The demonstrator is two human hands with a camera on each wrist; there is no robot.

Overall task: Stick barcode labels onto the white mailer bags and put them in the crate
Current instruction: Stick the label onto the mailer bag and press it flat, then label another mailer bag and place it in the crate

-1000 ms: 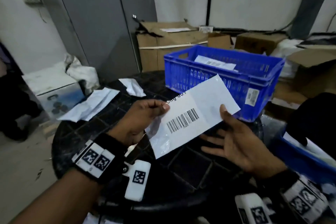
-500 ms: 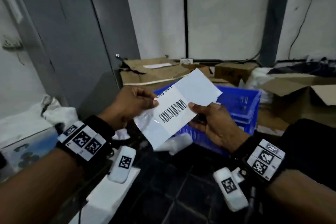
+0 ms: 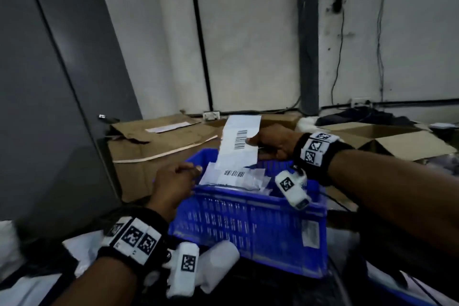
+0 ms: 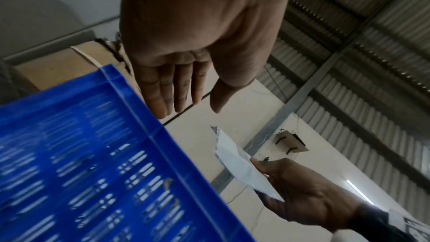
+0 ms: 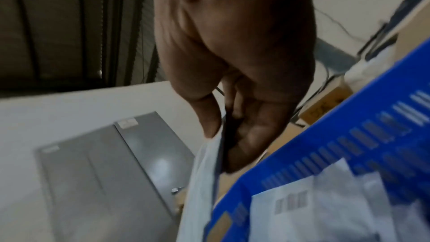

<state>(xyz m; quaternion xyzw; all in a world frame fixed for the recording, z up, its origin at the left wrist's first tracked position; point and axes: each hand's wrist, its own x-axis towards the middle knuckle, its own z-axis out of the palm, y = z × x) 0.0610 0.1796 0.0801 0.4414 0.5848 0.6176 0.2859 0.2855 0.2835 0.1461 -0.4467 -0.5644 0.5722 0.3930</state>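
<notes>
A white mailer bag (image 3: 238,156) with a barcode label (image 3: 240,139) hangs upright over the blue crate (image 3: 248,221). My right hand (image 3: 260,144) pinches its right edge between thumb and fingers. The bag's lower end reaches down inside the crate, where other labelled mailers (image 3: 233,176) lie. My left hand (image 3: 183,176) hovers at the crate's near left corner, fingers relaxed, holding nothing. The left wrist view shows the left hand (image 4: 193,109) empty beside the crate wall (image 4: 93,154), and the right hand (image 4: 302,200) gripping the mailer (image 4: 242,165). In the right wrist view, the right hand (image 5: 221,139) pinches the mailer (image 5: 200,181) beside the crate (image 5: 349,144).
Flattened cardboard boxes (image 3: 154,141) lie behind the crate, and an open box (image 3: 397,141) stands at the right. A grey cabinet door (image 3: 49,107) fills the left side. White bags and a white roll (image 3: 216,263) lie on the dark table in front of the crate.
My left hand has let go of the mailer and dropped to the crate's left corner. My right hand alone has carried the mailer forward over the crate and turned it upright.
</notes>
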